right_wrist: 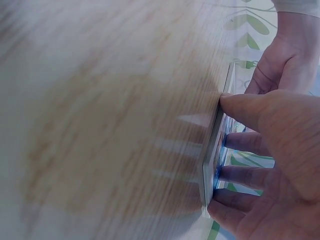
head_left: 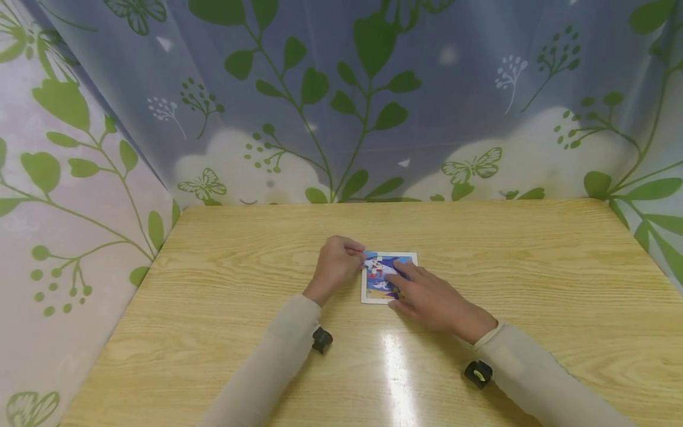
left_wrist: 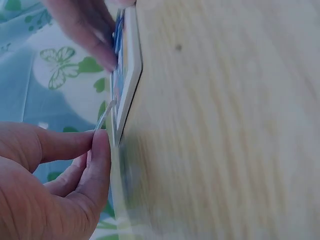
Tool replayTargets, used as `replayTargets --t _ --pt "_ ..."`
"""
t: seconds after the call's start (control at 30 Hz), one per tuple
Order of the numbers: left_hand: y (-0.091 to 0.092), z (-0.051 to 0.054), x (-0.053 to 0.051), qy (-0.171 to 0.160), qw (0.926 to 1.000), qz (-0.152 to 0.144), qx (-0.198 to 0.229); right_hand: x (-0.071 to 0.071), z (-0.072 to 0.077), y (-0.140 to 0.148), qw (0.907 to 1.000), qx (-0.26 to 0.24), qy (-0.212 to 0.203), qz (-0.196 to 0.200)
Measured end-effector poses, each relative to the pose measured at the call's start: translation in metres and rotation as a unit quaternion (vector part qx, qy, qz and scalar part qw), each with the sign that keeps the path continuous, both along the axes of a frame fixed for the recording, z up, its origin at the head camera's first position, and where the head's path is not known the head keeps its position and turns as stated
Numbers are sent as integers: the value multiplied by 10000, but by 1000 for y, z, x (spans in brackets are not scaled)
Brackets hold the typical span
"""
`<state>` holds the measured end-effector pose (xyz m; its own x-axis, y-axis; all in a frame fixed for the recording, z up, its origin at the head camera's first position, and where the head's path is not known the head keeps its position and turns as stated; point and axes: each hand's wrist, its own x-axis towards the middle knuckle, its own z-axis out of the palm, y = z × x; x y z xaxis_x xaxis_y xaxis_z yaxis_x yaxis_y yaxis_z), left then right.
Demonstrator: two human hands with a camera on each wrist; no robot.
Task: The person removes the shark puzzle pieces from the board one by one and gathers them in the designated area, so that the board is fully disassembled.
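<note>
A small picture puzzle (head_left: 380, 285) in a white frame (head_left: 373, 300) lies flat on the table, its picture mostly blue with white, red and yellow. At its upper left corner my left hand (head_left: 337, 267) pinches a thin piece (left_wrist: 104, 116) between thumb and fingers, the piece tilted with one end at the puzzle. My right hand (head_left: 434, 299) rests over the right side with fingers extended. In the right wrist view, that hand's thumb (right_wrist: 240, 106) touches the frame's edge and its other fingertips rest on the picture and far edge. Both hands hide parts of the puzzle.
The wood-grain table (head_left: 224, 255) extends around both arms. Behind it and at the left hang curtains (head_left: 341, 136) with green leaves and butterflies. A black band (head_left: 322, 340) is at the left sleeve, another (head_left: 478, 373) at the right.
</note>
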<state>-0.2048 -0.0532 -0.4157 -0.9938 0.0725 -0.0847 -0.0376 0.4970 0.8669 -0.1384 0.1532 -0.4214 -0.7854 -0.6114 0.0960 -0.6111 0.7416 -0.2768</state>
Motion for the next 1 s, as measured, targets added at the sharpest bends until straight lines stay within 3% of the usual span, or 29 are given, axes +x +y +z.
replayTargets --t 0.2,0.57,0.77,1.0 --pt "-19 -2 -4 -208 9991 91 345 0 1 0 10000 17 -31 -27" --pt "-59 2 -8 -476 9968 456 458 1 1 0 10000 23 -46 -9" --pt "-76 0 -9 -565 9961 603 294 1 2 0 10000 -22 -40 22" --pt "-83 -1 -10 -568 9963 640 106 1 2 1 10000 31 -41 25"
